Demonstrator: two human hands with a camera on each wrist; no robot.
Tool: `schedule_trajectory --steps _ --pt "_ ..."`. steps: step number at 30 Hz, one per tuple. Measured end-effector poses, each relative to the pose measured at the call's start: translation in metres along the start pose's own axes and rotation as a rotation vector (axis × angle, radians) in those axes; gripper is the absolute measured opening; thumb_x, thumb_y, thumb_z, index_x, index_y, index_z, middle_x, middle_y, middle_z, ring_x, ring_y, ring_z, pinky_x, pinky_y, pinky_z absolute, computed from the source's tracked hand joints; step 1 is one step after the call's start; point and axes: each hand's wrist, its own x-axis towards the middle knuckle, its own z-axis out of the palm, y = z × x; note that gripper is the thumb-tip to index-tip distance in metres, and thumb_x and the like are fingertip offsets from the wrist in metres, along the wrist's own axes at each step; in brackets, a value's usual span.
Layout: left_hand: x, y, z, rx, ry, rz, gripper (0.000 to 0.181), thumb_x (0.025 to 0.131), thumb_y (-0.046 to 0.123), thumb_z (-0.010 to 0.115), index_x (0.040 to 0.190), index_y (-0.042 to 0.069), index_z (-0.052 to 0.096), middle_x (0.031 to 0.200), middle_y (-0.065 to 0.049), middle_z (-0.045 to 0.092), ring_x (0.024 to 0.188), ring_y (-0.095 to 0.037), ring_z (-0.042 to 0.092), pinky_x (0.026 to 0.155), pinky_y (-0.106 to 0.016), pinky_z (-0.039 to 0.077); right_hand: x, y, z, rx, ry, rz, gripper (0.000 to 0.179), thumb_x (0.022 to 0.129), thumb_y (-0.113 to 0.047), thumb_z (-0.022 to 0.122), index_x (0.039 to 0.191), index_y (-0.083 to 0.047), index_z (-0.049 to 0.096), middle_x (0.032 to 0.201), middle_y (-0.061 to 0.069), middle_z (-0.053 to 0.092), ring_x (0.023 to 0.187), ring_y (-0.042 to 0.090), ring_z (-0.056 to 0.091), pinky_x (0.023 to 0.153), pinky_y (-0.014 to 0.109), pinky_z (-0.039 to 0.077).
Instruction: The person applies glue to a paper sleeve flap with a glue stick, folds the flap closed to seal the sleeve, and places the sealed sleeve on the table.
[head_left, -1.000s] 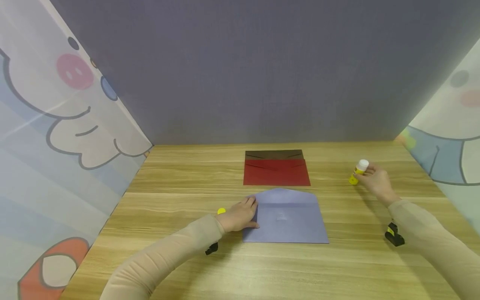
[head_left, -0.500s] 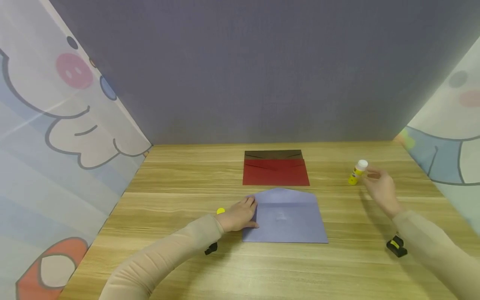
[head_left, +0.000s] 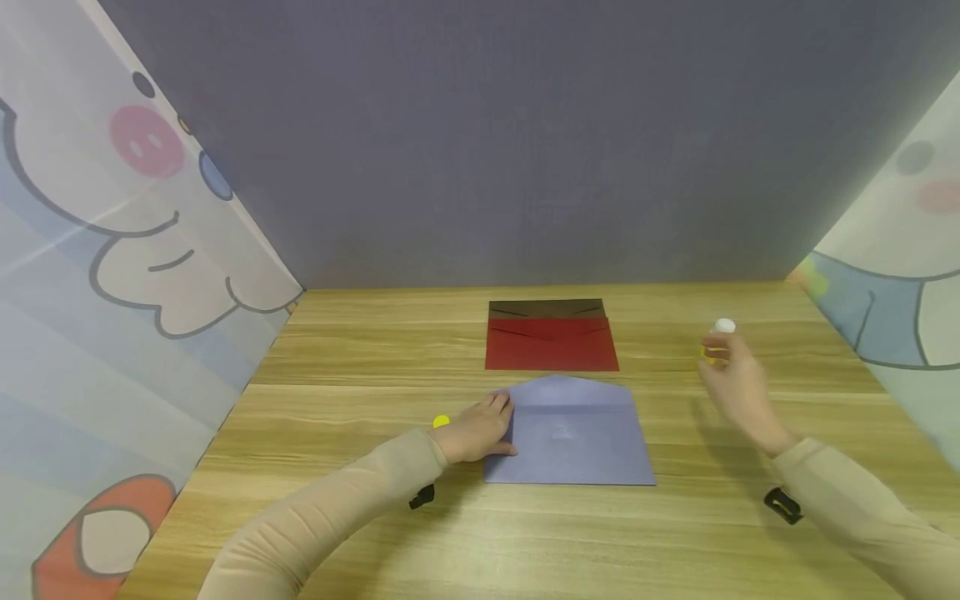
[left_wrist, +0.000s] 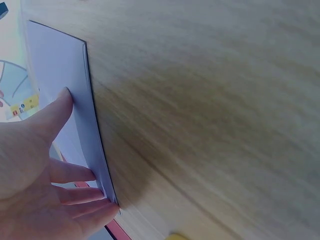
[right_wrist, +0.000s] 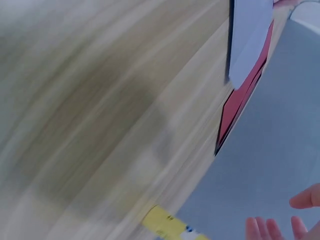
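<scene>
A pale purple envelope [head_left: 581, 450] lies on the wooden table with its flap unfolded toward the back. My left hand [head_left: 477, 432] rests on its left edge, thumb and fingers spread flat; the left wrist view has the fingers [left_wrist: 82, 217] extended near the envelope's edge. To the right stands an upright yellow glue stick with a white cap [head_left: 724, 325]. My right hand [head_left: 742, 396], blurred, is in front of it and covers much of its body. In the right wrist view the fingers [right_wrist: 254, 230] are apart from the glue stick [right_wrist: 165, 224], holding nothing.
Behind the purple envelope lie a red envelope [head_left: 551, 346] and a dark brown envelope [head_left: 547, 309], overlapping. A yellow round object [head_left: 441, 422] shows behind my left wrist. A grey panel [head_left: 547, 167] closes off the table's back, with printed cloth at both sides.
My right hand let go of the glue stick, drew back to the right, then moved left in front of it. The glue stick stays upright. The left hand keeps its place on the purple envelope.
</scene>
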Motion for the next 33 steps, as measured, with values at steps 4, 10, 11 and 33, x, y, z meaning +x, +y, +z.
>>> schedule_trajectory --steps 4,10,11,33 --pt "0.0 -0.001 0.002 -0.004 0.0 0.002 0.072 0.085 0.046 0.049 0.13 -0.008 0.035 0.136 -0.022 0.032 0.126 -0.031 0.029 0.105 -0.033 0.024 -0.001 -0.005 0.01 -0.014 -0.031 -0.081 0.034 0.081 0.007 0.049 0.114 0.012 0.042 0.11 0.031 0.048 0.094 0.045 0.049 0.069 0.025 0.047" --pt "0.0 0.0 0.002 -0.003 0.006 -0.002 0.072 0.085 0.047 0.05 0.13 -0.008 0.036 0.136 -0.022 0.032 0.126 -0.031 0.03 0.105 -0.033 0.025 -0.002 -0.006 0.027 -0.055 -0.19 -0.207 0.039 0.079 0.006 0.055 0.116 0.011 0.043 0.11 0.031 0.048 0.095 0.045 0.048 0.077 0.055 0.043" --pt "0.0 -0.001 0.002 -0.006 0.005 -0.003 0.072 0.085 0.046 0.05 0.13 -0.008 0.036 0.136 -0.023 0.032 0.126 -0.031 0.03 0.105 -0.033 0.025 -0.003 -0.005 0.03 -0.07 -0.218 -0.233 0.04 0.078 0.006 0.056 0.116 0.011 0.044 0.11 0.031 0.048 0.096 0.045 0.048 0.078 0.055 0.043" --pt "0.001 0.001 0.0 -0.025 -0.003 -0.015 0.072 0.085 0.046 0.051 0.13 -0.008 0.035 0.136 -0.022 0.031 0.126 -0.031 0.03 0.105 -0.033 0.025 -0.015 -0.003 0.07 -0.238 -0.509 -0.482 0.075 0.065 -0.02 0.077 0.126 0.007 0.041 0.124 0.028 0.044 0.113 0.042 0.041 0.094 0.053 0.034"
